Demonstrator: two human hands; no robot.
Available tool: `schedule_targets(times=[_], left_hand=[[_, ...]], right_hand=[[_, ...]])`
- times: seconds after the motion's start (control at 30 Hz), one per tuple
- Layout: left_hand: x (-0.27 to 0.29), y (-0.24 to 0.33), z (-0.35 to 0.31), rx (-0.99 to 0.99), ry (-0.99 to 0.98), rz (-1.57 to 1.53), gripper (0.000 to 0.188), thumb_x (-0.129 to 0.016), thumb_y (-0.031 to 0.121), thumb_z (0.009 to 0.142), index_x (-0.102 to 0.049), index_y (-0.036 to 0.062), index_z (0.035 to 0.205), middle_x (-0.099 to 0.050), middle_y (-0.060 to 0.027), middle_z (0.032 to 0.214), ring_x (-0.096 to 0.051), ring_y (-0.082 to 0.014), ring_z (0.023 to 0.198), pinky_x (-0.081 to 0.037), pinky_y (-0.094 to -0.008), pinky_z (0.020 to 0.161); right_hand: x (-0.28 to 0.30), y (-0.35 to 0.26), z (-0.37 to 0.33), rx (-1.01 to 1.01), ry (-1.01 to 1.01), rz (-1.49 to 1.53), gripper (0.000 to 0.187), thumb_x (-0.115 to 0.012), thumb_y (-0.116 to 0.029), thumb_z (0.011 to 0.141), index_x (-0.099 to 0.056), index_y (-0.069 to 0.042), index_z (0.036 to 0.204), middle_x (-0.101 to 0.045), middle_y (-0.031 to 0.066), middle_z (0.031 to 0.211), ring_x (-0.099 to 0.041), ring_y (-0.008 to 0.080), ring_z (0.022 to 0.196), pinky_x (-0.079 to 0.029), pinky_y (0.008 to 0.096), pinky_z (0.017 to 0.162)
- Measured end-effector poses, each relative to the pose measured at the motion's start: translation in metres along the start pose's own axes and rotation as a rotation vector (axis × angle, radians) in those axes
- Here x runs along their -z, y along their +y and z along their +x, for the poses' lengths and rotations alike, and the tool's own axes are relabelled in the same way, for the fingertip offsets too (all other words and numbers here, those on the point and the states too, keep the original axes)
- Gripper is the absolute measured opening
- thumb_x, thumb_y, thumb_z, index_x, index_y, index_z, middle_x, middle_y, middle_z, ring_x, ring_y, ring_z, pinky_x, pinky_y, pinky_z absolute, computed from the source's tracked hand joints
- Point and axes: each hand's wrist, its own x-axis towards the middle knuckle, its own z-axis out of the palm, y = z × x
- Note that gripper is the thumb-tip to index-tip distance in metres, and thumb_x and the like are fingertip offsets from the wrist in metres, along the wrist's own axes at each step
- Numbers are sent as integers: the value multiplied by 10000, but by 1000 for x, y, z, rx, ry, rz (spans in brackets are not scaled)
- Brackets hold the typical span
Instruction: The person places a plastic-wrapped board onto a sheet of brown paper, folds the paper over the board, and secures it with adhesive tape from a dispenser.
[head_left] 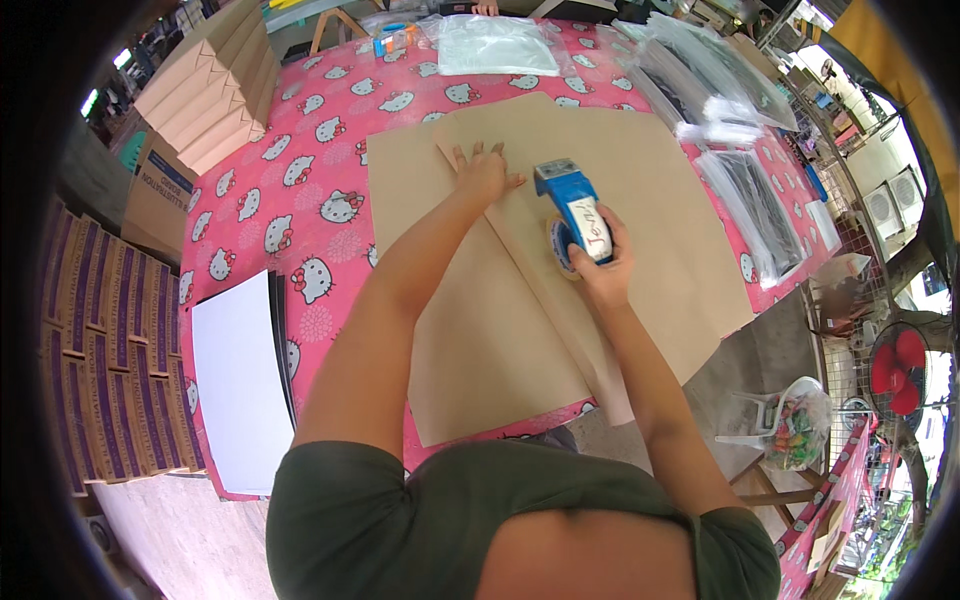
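Over pink cloth (240, 170), brown paper (490, 345) and blue, white-labelled tape dispenser (574, 200).

Both bare arms reach over the near edge of the worktop (255, 235). The left arm (395, 290) slants inward, its left hand (485, 172) palm down with fingers spread, closer to the far edge. The right hand (603, 258), nearer the right edge, curls in a grip, thumb inward.
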Motion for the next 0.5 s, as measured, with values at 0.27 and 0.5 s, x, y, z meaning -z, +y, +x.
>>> schedule_targets(times=[0.27, 0.5], left_hand=[[-2, -16, 32, 31, -195, -538, 448, -631, 496, 702, -659, 186, 1025, -651, -27, 997, -556, -200, 1023, -262, -537, 956], [-54, -84, 86, -61, -329, -838, 322, -706, 428, 666, -691, 268, 945, -654, 4, 1002, -568, -167, 979, -217, -580, 903]], right_hand=[[1, 8, 31, -100, 5, -117, 620, -696, -70, 619, -474, 23, 1190, -543, 127, 1111, -540, 188, 1003, -430, 316, 866], [-52, -21, 85, -330, -285, -391, 594, -710, -173, 620, -547, 16, 1159, -620, 120, 993, -594, 148, 841, -477, 274, 735]])
